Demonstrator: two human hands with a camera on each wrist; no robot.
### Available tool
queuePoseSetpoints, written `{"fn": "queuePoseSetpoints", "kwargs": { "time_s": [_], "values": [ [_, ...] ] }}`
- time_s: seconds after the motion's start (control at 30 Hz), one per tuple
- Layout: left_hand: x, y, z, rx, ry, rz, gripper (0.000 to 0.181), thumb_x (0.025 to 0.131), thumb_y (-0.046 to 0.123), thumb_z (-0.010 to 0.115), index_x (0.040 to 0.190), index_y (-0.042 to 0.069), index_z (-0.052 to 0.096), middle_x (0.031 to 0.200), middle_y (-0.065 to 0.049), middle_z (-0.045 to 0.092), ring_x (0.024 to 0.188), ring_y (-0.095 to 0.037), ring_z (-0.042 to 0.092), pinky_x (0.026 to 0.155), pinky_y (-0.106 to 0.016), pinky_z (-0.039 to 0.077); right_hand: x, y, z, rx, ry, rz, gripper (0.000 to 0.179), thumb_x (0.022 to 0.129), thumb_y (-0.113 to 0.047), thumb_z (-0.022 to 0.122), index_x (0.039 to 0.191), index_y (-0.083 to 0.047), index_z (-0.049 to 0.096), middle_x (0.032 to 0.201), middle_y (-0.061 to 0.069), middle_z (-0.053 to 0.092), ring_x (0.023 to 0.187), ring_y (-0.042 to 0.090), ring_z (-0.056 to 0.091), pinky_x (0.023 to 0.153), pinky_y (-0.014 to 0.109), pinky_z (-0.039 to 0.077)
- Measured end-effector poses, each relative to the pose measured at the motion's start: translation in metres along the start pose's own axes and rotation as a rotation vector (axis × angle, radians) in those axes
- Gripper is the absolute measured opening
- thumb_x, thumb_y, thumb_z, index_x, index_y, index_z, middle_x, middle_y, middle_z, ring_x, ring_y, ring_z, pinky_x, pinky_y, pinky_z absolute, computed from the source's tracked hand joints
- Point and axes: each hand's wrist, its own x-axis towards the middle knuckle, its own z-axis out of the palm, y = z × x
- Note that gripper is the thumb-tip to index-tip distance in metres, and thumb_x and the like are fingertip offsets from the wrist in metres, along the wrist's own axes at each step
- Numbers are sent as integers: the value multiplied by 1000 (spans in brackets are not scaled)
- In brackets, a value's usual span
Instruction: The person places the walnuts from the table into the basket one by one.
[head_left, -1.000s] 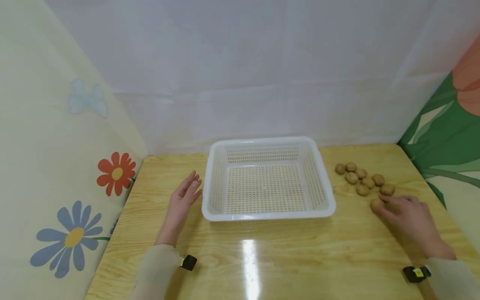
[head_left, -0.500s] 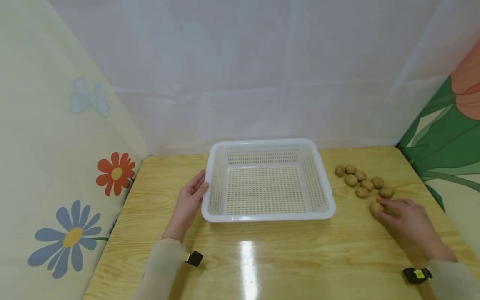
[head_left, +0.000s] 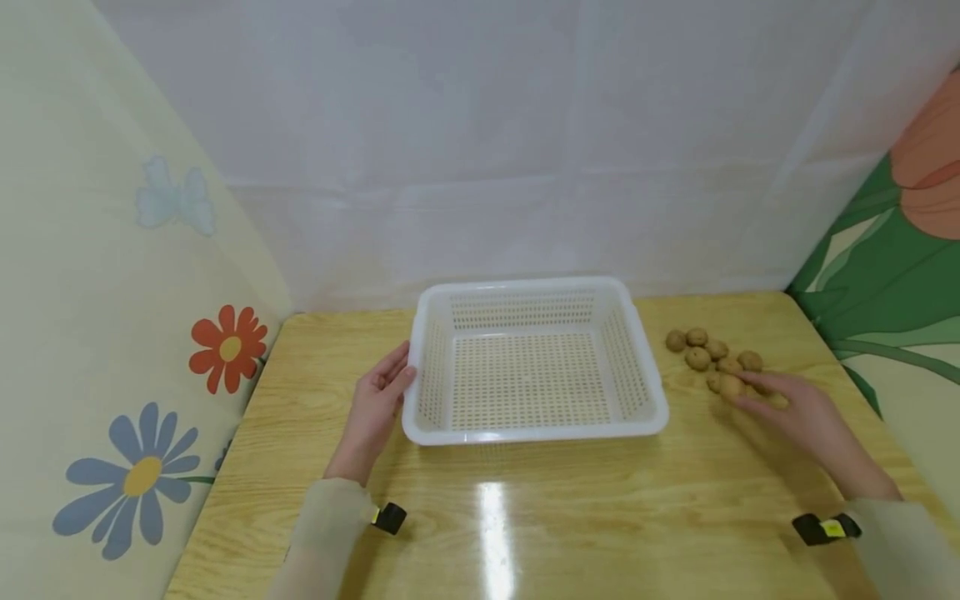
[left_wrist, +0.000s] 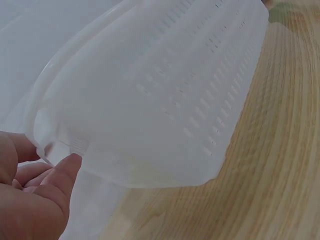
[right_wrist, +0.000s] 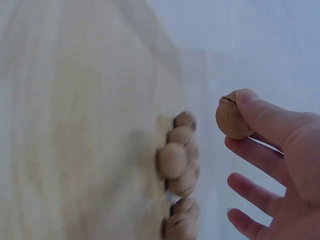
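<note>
Pinches one walnut (right_wrist: 229, 121) between the thumb and pointer finger of the right hand (head_left: 802, 417), with the other right fingers (right_wrist: 255, 192) spread apart and free. Over on the left, grips the left rim of the white basket (head_left: 525, 436) between the thumb and fingers of the left hand (head_left: 375, 404). Holds the walnut to the right of the basket, by the near end of the pile of walnuts (head_left: 697, 358), and seemingly up off the surface (head_left: 600, 508). Cannot tell just how high.

To do this well, squeeze the round shell softly but firmly on both sides, so as not to let it slip and roll. Lift it well up before any sideways move, to keep from bumping the pile. Keep the loose fingers out of the way. Hold the basket steady at the rim, without pushing or tipping it.

Compared with half a second ago, has the walnut more to the left and a bit farther away, now in front of part of the pile. Grips the basket on the left much the same as then, not just beside it as one second ago.
</note>
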Motion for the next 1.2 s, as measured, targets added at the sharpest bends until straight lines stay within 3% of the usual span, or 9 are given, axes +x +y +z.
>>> {"fn": "queuePoseSetpoints", "kwargs": {
  "time_s": [0.17,0.33,0.67,0.77,0.93,1.2],
  "values": [
    [0,1,0,-13,-10,-1,53,110,8,51,161,6,37,161,-14,45,142,-21,49,103,-20,51,16,-29,-12,56,-48,71,61,102,-40,68,146,1,57,147,38,49,130,61,44,94,75,42],
    [0,0,0,7,-3,3,52,110,9,51,161,7,38,161,-14,46,137,-16,53,102,-20,52,35,-60,-21,142,-83,102,66,101,-50,66,152,-10,55,153,27,50,135,53,44,96,72,44],
    [0,-2,-1,12,2,0,52,110,10,53,160,7,40,160,-13,47,134,-12,55,101,-19,53,83,-124,-27,178,-154,42,70,92,-68,66,150,-28,58,157,8,51,135,38,46,97,64,47],
    [1,-3,-1,11,9,4,52,109,9,53,159,7,41,160,-15,47,130,-8,57,100,-19,53,100,-145,-23,173,-174,-16,69,93,-66,67,148,-25,60,152,8,55,131,36,51,99,63,47],
    [1,-3,0,-12,19,18,51,108,6,54,158,4,42,158,-18,48,121,-2,60,98,-20,54,131,-171,-8,181,-185,-144,59,97,-54,70,144,-19,64,137,7,66,113,27,62,94,51,54],
    [1,-6,1,-50,33,15,52,107,4,54,158,2,41,159,-19,46,120,0,61,100,-21,54,175,-203,34,248,-241,-266,43,98,-28,76,137,-11,69,129,8,72,104,24,64,85,40,54]
  ]
}}
